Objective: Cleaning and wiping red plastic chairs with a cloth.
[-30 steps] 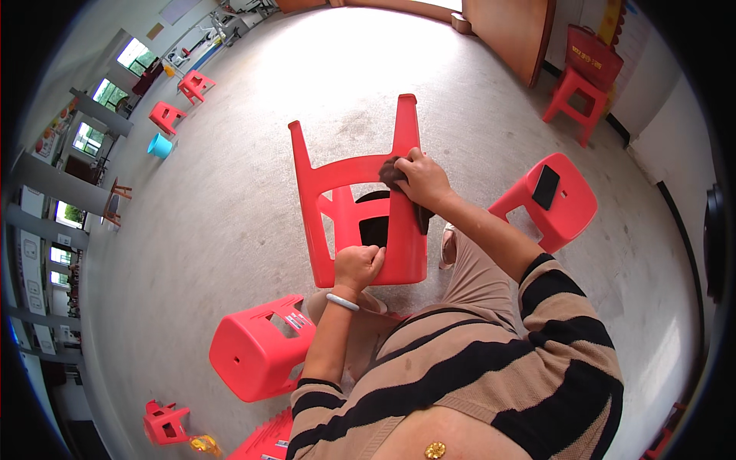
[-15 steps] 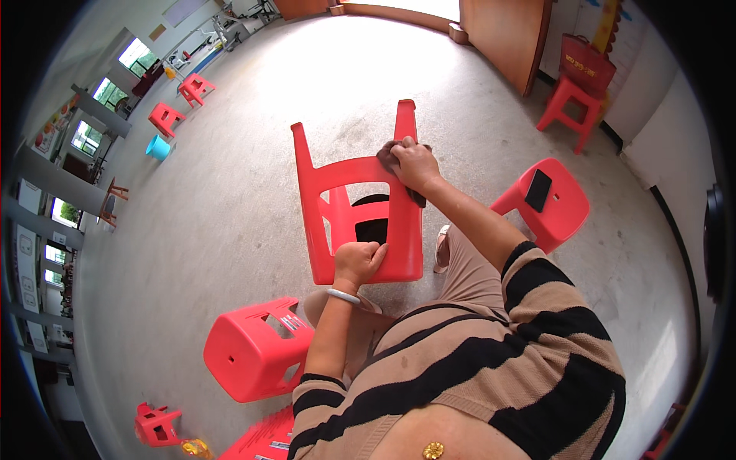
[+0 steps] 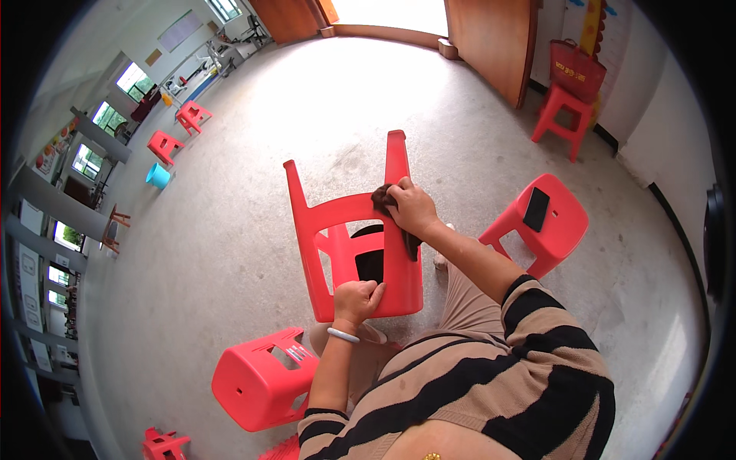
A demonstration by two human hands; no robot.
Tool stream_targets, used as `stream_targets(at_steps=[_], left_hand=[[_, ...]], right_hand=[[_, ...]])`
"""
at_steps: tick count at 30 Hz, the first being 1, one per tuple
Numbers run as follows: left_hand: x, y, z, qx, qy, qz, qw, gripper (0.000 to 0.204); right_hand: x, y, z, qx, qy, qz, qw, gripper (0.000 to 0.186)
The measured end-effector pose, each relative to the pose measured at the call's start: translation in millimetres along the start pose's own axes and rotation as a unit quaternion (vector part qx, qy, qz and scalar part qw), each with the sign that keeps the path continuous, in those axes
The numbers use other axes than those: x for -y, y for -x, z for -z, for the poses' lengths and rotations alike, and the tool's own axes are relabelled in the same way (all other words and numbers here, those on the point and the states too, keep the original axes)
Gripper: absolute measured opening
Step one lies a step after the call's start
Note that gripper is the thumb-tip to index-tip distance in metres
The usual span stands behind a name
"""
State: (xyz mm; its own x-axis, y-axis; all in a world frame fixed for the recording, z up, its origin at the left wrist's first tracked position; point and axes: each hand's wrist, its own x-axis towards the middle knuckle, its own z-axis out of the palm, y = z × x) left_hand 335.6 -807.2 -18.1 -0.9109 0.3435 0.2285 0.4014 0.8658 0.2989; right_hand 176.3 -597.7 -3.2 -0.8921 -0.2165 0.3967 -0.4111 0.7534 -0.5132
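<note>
A red plastic stool (image 3: 335,212) is tipped over in front of me, its legs pointing away and its seat end close to my body. My left hand (image 3: 357,301), with a pale bangle at the wrist, is closed on the stool near its seat end. A dark brown cloth (image 3: 382,201) is bunched in my right hand (image 3: 415,209), pressed against the stool's right leg around the crossbar. Part of the cloth hangs down along the leg's outer side. Behind the stool's openings shows something black (image 3: 371,265) that I cannot make out.
At my right, a red stool (image 3: 566,222) bears a black phone (image 3: 536,209). Another red stool (image 3: 249,388) lies at my left. Farther off are a blue bucket (image 3: 158,176), several red stools, a red bag (image 3: 576,70) on a stool, and a wooden door (image 3: 491,46).
The view has tilted, so the stool, both hands and the surroundings sit lower in the picture. Both hands keep their holds; the cloth stays by the crossbar.
</note>
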Motion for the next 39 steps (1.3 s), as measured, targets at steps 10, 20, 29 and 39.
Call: stream_targets(at_steps=[10, 20, 29, 39], left_hand=[[-2.9, -10.3, -3.7, 0.004, 0.033, -0.002, 0.999, 0.044], [1.2, -4.5, 1.7, -0.002, 0.025, -0.004, 1.0, 0.043], [21.2, 4.9, 7.7, 0.018, 0.049, -0.051, 0.997, 0.042], [-33.9, 6.6, -20.9, -0.094, -0.061, 0.112, 0.987, 0.034]], right_hand=[[-68.3, -159.2, -6.4, 0.011, 0.188, -0.129, 0.974, 0.028], [-26.5, -72.5, 2.2, 0.042, 0.096, 0.004, 0.994, 0.027], [-71.8, -154.1, 23.0, 0.017, 0.257, -0.043, 0.965, 0.027], [-69.2, -157.1, 43.4, 0.072, 0.228, -0.033, 0.971, 0.031]])
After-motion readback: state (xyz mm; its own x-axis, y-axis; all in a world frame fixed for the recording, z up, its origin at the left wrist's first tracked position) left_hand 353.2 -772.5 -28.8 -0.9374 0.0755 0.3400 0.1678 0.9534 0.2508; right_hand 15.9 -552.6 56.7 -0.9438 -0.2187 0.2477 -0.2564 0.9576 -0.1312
